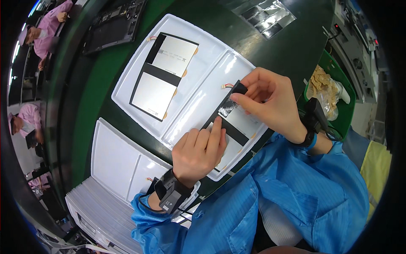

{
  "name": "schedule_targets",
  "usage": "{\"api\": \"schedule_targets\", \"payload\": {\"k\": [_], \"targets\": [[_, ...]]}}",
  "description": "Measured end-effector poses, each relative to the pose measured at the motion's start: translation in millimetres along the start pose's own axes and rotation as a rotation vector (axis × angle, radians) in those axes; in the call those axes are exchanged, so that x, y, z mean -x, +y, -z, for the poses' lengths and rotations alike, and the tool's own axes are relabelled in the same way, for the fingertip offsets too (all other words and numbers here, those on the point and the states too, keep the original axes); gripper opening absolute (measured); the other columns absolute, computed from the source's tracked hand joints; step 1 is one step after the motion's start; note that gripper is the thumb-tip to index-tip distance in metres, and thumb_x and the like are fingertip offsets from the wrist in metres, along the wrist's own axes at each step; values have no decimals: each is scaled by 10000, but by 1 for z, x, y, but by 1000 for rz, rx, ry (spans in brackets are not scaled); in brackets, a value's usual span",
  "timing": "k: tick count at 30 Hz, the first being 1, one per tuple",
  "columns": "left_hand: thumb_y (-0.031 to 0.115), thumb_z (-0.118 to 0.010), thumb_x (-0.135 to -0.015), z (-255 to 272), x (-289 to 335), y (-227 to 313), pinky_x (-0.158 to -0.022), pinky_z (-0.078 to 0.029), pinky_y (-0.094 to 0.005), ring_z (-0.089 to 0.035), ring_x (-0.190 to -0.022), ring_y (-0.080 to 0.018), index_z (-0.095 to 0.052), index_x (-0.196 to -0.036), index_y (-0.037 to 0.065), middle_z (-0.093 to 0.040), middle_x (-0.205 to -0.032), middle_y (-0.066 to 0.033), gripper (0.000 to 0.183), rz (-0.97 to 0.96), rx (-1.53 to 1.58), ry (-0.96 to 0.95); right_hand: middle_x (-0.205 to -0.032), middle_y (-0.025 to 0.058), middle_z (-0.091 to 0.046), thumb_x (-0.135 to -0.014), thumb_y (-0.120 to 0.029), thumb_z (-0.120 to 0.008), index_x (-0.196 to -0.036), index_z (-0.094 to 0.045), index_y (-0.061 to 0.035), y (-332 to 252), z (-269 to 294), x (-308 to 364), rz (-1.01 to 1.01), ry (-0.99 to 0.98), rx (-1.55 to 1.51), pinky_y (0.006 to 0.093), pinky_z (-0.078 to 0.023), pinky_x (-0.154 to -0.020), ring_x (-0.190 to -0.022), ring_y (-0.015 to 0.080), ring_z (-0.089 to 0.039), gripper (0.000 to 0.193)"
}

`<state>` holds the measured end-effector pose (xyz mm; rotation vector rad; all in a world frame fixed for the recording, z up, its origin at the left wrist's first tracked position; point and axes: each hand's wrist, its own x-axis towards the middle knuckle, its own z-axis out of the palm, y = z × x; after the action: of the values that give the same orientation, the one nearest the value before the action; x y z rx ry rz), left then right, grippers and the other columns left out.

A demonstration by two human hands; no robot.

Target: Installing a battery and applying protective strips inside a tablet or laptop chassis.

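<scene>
A flat battery pack (235,132) with white cells and black bands lies in the near right compartment of a white plastic tray (198,91). My right hand (270,97) is closed, with thumb and fingers pinching a black tape strip (239,88) at the pack's far end. A glossy dark patch (229,108) shows beside the thumb. My left hand (198,148) rests over the pack, index finger stretched out and its tip touching near that patch; the other fingers are bent and hold nothing. A small wire connector (225,86) sticks out beside the strip.
A second battery pack (163,76) lies in the tray's left compartment. Stacked white trays (105,211) stand at lower left. Black-and-silver sheets (268,17) lie on the dark table beyond. A green bin (344,122) holds scraps at right. People in pink work at far left.
</scene>
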<state>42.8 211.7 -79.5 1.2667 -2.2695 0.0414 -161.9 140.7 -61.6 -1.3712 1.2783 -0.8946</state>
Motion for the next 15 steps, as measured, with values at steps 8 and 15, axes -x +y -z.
{"api": "schedule_targets", "payload": {"k": [8, 15], "targets": [[15, -802, -747, 0, -1, -2, -443, -368, -285, -442, -490, -137, -787, -1039, 12, -451, -597, 2, 292, 24, 34, 6, -715, 52, -727, -834, -83, -847, -929, -702, 20, 6, -8, 1, 19, 61, 45, 193, -549, -611, -635, 46, -671, 202], [7, -798, -743, -1, -1, -2, -442, -362, -286, -438, -490, -138, -788, -1035, 10, -449, -595, -2, 293, 34, 55, -4, -725, 62, -728, -832, -75, -848, -936, -702, 28, 9, -8, 2, 32, 66, 57, 191, -548, -603, -638, 50, -674, 206]]}}
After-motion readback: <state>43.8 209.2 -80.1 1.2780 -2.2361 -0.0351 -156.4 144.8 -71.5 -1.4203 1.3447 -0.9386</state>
